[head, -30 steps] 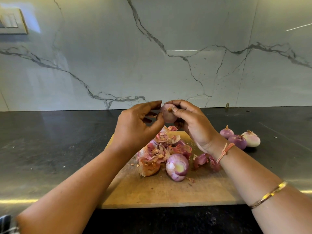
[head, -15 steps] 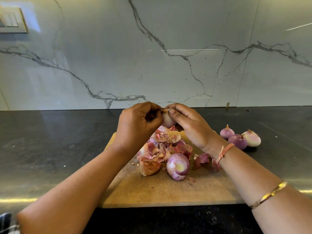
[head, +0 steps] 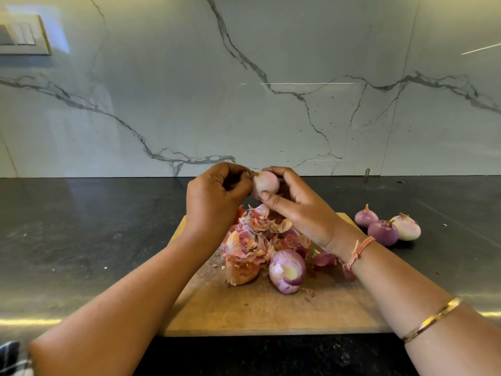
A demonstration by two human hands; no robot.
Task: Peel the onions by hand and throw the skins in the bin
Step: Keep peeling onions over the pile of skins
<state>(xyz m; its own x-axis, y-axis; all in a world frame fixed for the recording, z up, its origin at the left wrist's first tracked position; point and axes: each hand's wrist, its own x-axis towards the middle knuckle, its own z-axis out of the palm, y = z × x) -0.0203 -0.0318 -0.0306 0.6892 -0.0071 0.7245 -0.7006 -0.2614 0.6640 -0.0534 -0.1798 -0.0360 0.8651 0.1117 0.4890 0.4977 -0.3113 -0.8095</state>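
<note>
Head view, the only view. Both hands are raised above the far edge of the cutting board point(head: 271, 313), meeting at one onion point(head: 267, 183). The right hand point(head: 303, 210) grips the onion, with fingers curled over its top and the thumb pressed against its lower front. The onion looks pale pink and mostly bare. The left hand point(head: 214, 196) has its fingers curled in, and its fingertips pinch the dry brown tip at the onion's left end. How much skin is in that pinch cannot be told.

Under the hands, a heap of skins point(head: 257, 240) lies on the board, pink and papery. A second onion point(head: 287, 271) rests on the board just in front of the heap, touching it, with its cut end facing the camera and some purple layers on. A brownish scrap point(head: 242, 274) sits just to its left. One loose purple skin point(head: 324, 259) lies by the right wrist.

Three peeled onions point(head: 383, 232) sit in a cluster on the dark counter point(head: 81, 240), just off the board's right far corner, touching each other.

The right wrist has a thread band point(head: 357, 249), and a gold bangle point(head: 433, 318) sits further up the forearm. A marble wall point(head: 244, 90) stands behind, with a switch plate point(head: 21, 36) at top left. A checked cloth point(head: 10, 359) shows at the bottom left corner.
</note>
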